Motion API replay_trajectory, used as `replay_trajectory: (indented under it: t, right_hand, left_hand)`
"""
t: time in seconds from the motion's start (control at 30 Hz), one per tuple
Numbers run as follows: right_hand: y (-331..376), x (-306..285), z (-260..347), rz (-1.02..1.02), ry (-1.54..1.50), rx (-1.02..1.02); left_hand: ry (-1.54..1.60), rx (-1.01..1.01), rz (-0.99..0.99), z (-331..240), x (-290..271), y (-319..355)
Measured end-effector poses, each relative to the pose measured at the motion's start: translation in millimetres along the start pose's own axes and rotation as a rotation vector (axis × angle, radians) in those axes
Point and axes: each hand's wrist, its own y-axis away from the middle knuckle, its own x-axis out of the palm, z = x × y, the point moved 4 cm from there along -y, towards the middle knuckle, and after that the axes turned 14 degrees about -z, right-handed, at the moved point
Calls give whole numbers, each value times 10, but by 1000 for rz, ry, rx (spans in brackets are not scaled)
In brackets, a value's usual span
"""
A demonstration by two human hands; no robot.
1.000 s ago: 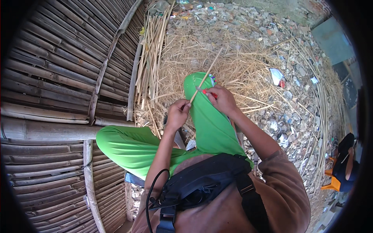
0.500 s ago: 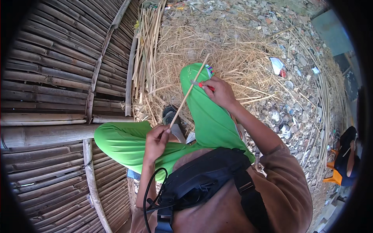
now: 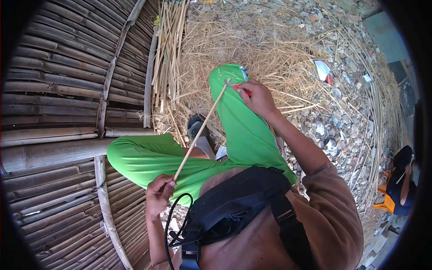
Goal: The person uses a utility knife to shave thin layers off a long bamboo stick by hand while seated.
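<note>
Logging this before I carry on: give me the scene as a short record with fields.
Left grip: pinching the near end of a thin stick
Right grip: holding a small red-handled knife
Knife blade: at the stick's far end, above the right knee; exact contact unclear
Clothing: green trousers
Person's left: bamboo wall
Ground ahead: scattered straw
Right edge: orange chair

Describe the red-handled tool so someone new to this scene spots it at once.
Find the green trousers, then follow them to the knee nearest the picture's top. There the right hand grips the red-handled tool at the far end of a pale stick. Its bright red handle sets it apart from stick and trousers.
</note>
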Motion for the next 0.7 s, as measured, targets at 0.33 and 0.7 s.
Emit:
replay_trajectory:
  t: [0.33, 0.7]
  right_hand:
    - [-16, -34, 134, 27, 15, -42]
    - [35, -64, 106, -8, 16, -63]
  left_hand:
    - [58, 197, -30, 78, 1512, -1432]
    - [44, 230, 13, -25, 1795, -1830]
